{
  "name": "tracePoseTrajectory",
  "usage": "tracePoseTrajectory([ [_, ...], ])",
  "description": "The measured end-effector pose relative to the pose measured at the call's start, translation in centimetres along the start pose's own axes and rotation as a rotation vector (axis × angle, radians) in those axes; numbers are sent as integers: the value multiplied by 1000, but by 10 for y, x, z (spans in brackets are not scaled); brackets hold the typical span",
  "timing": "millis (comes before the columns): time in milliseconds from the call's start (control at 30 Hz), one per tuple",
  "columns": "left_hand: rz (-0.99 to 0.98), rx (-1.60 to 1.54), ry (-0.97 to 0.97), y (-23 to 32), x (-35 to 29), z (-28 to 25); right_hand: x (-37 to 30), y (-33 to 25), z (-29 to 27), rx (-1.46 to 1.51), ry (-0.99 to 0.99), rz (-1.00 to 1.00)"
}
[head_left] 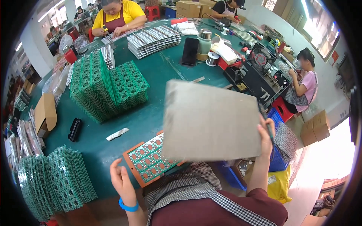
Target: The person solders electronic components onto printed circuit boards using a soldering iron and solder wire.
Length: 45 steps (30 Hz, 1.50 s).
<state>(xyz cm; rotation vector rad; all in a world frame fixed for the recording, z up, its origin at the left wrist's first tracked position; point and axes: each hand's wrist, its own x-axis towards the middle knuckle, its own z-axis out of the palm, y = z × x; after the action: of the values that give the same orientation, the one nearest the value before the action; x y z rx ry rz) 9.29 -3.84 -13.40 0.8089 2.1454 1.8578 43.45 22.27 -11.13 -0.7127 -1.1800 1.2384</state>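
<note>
My right hand (266, 139) grips the right edge of a flat grey-beige rectangular board (211, 122), raised and tilted above the near table edge. A dark thin cord or tool shows by these fingers; I cannot make out which. Below the board, an orange tray-like frame (133, 164) holds a green circuit-board panel (151, 156) with several oval openings. The raised board covers the panel's right part. My left hand (122, 180) is by the frame's left edge, fingers apart and holding nothing, a blue band on the wrist.
Tall stacks of green circuit-board panels (88, 84) stand on the green table (166, 67), with another stack (64, 180) at near left. A white wrapped strip (117, 134), black case (75, 130), phone (190, 51), solder spool (212, 58) and fan (261, 57) lie around. Co-workers sit across and right.
</note>
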Motion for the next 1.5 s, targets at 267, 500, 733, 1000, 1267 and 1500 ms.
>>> tracePoseTrajectory([
  [267, -277, -89, -59, -46, -23, -43, 66, 84, -14, -187, 587, -221],
  [500, -154, -13, -71, -41, -35, -22, 80, 144, 41, -549, 654, -532],
  [733, -91, 472, 2, -45, -39, -8, -21, 99, 93, -617, -1, -728],
  [1000, 7, 895, 12, -45, -22, 19, -74, 118, 140, -385, -509, 20],
  [1267, -39, 839, 21, -48, -24, 15, -80, 113, 137, -509, -559, -67],
  [1500, -212, 172, 143, -33, 3, -15, -46, 94, 88, -431, -694, -401],
])
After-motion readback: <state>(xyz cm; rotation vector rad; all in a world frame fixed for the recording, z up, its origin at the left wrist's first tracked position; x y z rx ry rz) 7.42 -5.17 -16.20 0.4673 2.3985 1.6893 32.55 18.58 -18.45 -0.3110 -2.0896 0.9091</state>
